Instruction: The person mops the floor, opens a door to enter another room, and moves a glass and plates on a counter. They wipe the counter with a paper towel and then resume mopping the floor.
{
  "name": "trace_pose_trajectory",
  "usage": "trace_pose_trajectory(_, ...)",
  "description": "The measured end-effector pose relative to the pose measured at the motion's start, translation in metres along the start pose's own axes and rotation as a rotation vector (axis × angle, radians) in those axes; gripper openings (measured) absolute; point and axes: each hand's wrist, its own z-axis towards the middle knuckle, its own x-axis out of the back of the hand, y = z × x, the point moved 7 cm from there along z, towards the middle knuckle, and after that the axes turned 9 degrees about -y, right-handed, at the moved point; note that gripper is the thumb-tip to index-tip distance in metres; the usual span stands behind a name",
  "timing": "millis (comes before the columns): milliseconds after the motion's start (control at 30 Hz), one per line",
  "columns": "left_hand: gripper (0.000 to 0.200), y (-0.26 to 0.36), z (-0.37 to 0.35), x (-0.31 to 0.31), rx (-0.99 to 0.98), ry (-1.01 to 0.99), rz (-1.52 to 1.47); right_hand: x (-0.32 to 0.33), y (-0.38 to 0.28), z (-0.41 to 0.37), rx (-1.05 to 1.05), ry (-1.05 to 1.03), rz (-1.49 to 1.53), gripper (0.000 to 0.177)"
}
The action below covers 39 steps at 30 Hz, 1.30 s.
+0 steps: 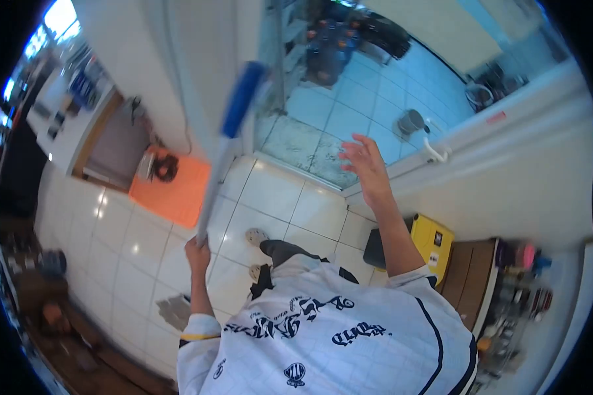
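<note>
My left hand (197, 252) is wrapped around the grey pole of a mop (212, 187). A blue grip tops the pole and leans up toward the doorway, slightly blurred. Below the hand, in line with the pole, a flat grey mop head (173, 311) lies on the tiles; the join is hidden behind my forearm. My right hand (364, 168) is raised in front of the doorway, fingers apart and holding nothing. To its right is the white handle (436, 153) of an open door (501, 151), apart from the hand.
An orange mat (178, 197) lies on the white tiled floor by a cabinet (85, 125). Through the doorway are a grey bucket (411, 122) and several large bottles (329, 46). At right stand a yellow box (431, 240) and a cluttered shelf (507, 322). Brown furniture (66, 322) lines the left.
</note>
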Motion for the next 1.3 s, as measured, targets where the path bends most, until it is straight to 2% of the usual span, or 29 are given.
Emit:
trace_pose_trajectory(67,0.038,-0.023,0.01,0.019,0.033,-0.008,0.044,0.08,0.045,-0.025,-0.037,0.322,-0.052,0.04)
trace_pose_trajectory(133,0.048,-0.019,0.016,0.061,0.028,0.04,-0.012,0.133,0.051,-0.04,0.151,0.63,-0.567,0.036)
trace_pose_trajectory(200,0.049,-0.025,0.01,0.081,0.011,0.126,-0.03,0.201,0.069,-0.054,0.047,0.863,-0.596,0.044)
trace_pose_trajectory(267,0.05,-0.057,0.007,0.096,0.081,0.138,-0.077,0.259,0.117,-0.048,-0.219,0.861,0.2,0.053)
trace_pose_trajectory(300,0.05,-0.067,0.006,0.102,0.119,0.147,-0.1,0.268,0.137,-0.042,-0.34,0.816,0.599,0.058)
trace_pose_trajectory(400,0.046,-0.047,-0.007,0.11,0.232,0.094,-0.164,0.31,0.134,-0.011,-0.224,0.86,0.638,0.069)
trace_pose_trajectory(433,0.046,-0.053,-0.01,0.107,0.244,0.083,-0.183,0.32,0.123,-0.003,-0.128,0.925,0.577,0.066)
trace_pose_trajectory(533,0.043,-0.049,-0.014,0.087,0.248,0.083,-0.185,0.354,0.156,0.031,-0.109,0.922,0.694,0.058)
trace_pose_trajectory(567,0.043,-0.04,-0.014,0.076,0.261,0.092,-0.17,0.359,0.171,0.041,-0.2,0.964,0.642,0.046)
trace_pose_trajectory(633,0.042,-0.04,-0.006,0.044,0.311,0.049,-0.065,0.364,0.178,0.052,0.006,1.072,0.395,0.031)
trace_pose_trajectory(700,0.042,-0.021,0.005,0.003,0.34,0.019,0.122,0.36,0.183,0.045,-0.005,1.202,0.293,0.034)
trace_pose_trajectory(733,0.04,-0.097,0.005,-0.019,0.263,0.118,0.255,0.379,0.215,0.042,0.029,1.27,0.088,0.036)
trace_pose_trajectory(767,0.04,-0.021,0.015,-0.043,0.225,-0.005,0.24,0.388,0.227,0.041,0.019,1.295,0.044,0.034)
trace_pose_trajectory(800,0.042,-0.049,0.015,-0.065,0.291,0.138,0.152,0.397,0.238,0.041,0.008,1.321,0.0,0.033)
trace_pose_trajectory(833,0.044,-0.034,0.025,-0.091,0.29,-0.022,0.102,0.385,0.209,0.046,-0.029,1.307,0.12,0.028)
trace_pose_trajectory(867,0.046,-0.029,0.03,-0.112,0.33,-0.013,0.055,0.376,0.192,0.054,-0.077,1.294,0.235,0.024)
trace_pose_trajectory(933,0.046,-0.018,0.043,-0.15,0.403,-0.146,0.098,0.389,0.194,0.075,-0.227,1.124,0.383,0.024)
trace_pose_trajectory(1000,0.046,-0.021,0.054,-0.182,0.481,-0.255,0.09,0.391,0.165,0.096,-0.138,1.08,0.569,0.025)
trace_pose_trajectory(1067,0.046,-0.029,0.056,-0.2,0.534,-0.293,0.12,0.403,0.144,0.12,-0.163,0.965,0.813,0.023)
trace_pose_trajectory(1133,0.046,-0.026,0.063,-0.213,0.547,-0.245,0.162,0.424,0.151,0.143,-0.208,0.918,0.845,0.022)
trace_pose_trajectory(1167,0.047,-0.026,0.069,-0.218,0.604,-0.331,0.14,0.433,0.152,0.155,-0.208,0.906,0.833,0.022)
trace_pose_trajectory(1300,0.048,-0.023,0.097,-0.239,0.663,-0.41,0.166,0.458,0.149,0.206,-0.201,0.876,0.795,0.022)
